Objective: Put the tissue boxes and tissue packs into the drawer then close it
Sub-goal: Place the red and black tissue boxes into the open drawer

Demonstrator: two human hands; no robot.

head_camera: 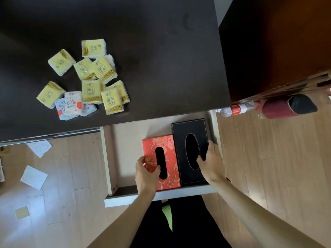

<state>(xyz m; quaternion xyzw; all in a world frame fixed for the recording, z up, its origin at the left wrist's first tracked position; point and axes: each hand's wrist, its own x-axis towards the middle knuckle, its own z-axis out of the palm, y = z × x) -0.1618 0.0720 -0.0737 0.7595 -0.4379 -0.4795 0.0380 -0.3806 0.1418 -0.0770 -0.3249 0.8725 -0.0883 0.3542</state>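
I note the dark tabletop (pixel 161 59) first: a loose cluster of tissue packs (pixel 86 79) lies on its left part, well apart from the drawer, none yet stowed. Several overlap; I judge a hasty scoop could knock some off the near edge to the floor, where scraps of paper already lie.

The drawer (pixel 161 195) stands pulled out below the tabletop edge. Its right part is filled by the two boxes; the left part is bare. I judge that space tight for the whole cluster, so packs heaped high could catch under the tabletop when the drawer closes.

The black tissue box (pixel 189 133) lies against the right wall, its far end just under the tabletop edge. The red floral tissue box (pixel 164 145) lies touching its left side.

My right hand (pixel 210 161) grips the black box, thumb in the oval slot, fingers over its right edge. My left hand (pixel 146 170) clasps the near-left corner of the red box. Withdrawing carelessly could tilt a box or pinch fingers against the drawer wall.
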